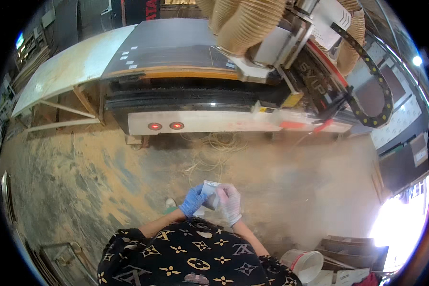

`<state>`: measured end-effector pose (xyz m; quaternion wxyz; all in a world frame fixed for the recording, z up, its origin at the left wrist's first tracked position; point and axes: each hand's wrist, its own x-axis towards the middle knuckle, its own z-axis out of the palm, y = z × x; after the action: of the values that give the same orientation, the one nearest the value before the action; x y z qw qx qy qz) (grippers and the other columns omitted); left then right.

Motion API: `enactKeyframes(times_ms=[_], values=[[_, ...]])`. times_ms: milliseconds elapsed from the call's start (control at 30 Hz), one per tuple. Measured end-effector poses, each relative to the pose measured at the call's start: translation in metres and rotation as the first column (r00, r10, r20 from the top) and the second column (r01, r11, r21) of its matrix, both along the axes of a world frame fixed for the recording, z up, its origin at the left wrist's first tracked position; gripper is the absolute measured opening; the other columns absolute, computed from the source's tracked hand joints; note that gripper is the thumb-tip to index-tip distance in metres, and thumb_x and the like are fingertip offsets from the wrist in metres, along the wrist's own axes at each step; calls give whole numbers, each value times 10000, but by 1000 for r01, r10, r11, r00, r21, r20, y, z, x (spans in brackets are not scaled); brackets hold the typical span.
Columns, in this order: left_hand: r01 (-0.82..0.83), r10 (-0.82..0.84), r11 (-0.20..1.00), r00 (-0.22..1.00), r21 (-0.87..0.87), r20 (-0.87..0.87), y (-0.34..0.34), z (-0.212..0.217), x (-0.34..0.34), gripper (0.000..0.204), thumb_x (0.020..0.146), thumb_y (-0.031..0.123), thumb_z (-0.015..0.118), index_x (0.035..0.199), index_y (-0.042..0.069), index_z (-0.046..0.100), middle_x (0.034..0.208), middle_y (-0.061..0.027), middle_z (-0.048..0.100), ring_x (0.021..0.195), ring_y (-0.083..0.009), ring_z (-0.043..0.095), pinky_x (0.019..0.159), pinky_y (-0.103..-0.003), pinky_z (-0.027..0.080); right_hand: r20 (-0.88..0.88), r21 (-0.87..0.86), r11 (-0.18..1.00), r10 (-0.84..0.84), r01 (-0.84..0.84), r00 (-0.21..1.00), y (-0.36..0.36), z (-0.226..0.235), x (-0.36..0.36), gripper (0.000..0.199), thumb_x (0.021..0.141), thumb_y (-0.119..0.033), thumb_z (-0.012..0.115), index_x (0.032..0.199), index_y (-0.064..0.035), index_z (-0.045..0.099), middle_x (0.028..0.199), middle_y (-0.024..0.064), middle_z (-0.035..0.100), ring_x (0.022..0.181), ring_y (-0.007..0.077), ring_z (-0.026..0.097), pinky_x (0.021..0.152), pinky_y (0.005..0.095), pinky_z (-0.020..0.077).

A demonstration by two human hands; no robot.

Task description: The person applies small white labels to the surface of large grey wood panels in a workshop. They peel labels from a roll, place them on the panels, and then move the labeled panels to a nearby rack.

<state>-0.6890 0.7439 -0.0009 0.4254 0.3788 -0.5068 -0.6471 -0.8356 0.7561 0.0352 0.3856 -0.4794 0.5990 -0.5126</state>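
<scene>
My left hand (192,200), in a blue glove, is closed on a small white and grey paper sheet (209,186) in front of my body. Wearing a pale glove, my right hand (229,200) bends its fingers in a pinch at the right edge of that sheet. A darker grey part shows between the two hands, and white paper hangs below it. What is on the paper is too small to make out.
Ahead stands a large cutting machine (200,121) with ribbed dust hoses (248,24). Its bed carries a grey board (167,43) with several small white labels. To the left is a pale table (66,64). Coiled cable (219,148) lies on the dusty floor; a white bucket (307,264) stands lower right.
</scene>
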Motion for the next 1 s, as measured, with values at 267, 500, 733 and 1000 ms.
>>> enactKeyframes(times_ms=[267, 500, 733, 1000], values=[[-91, 89, 994, 996, 66, 28, -99, -10, 185, 230, 835, 155, 589, 1021, 22, 606, 892, 0, 617, 811, -79, 537, 734, -252, 460, 135, 83, 974, 199, -211, 971, -111, -8, 174, 149, 837, -142, 584, 898, -7, 588, 787, 33, 604, 708, 60, 540, 639, 218, 452], [-205, 208, 971, 978, 122, -14, -147, -13, 221, 222, 840, 175, 582, 1012, 36, 606, 893, 1, 613, 799, -81, 533, 713, -246, 459, 212, 65, 934, 330, -350, 920, -179, -12, 211, 128, 826, -135, 597, 870, -15, 600, 738, 7, 593, 655, 48, 524, 582, 206, 445], [-329, 329, 927, 944, 182, 31, -240, -46, 260, 191, 854, 169, 568, 991, 42, 609, 842, 5, 615, 748, -72, 529, 668, -245, 458, 156, 102, 878, 451, -468, 879, -291, -36, 254, 150, 817, -161, 604, 861, -19, 617, 730, 2, 603, 662, 53, 535, 599, 212, 450], [-318, 311, 938, 948, 137, 75, -404, -55, 263, 196, 841, 154, 575, 988, 30, 609, 844, 2, 613, 743, -74, 529, 669, -252, 459, 47, 61, 864, 498, -500, 866, -452, -47, 250, 175, 809, -199, 613, 847, -29, 631, 713, 18, 606, 657, 59, 528, 606, 231, 443]])
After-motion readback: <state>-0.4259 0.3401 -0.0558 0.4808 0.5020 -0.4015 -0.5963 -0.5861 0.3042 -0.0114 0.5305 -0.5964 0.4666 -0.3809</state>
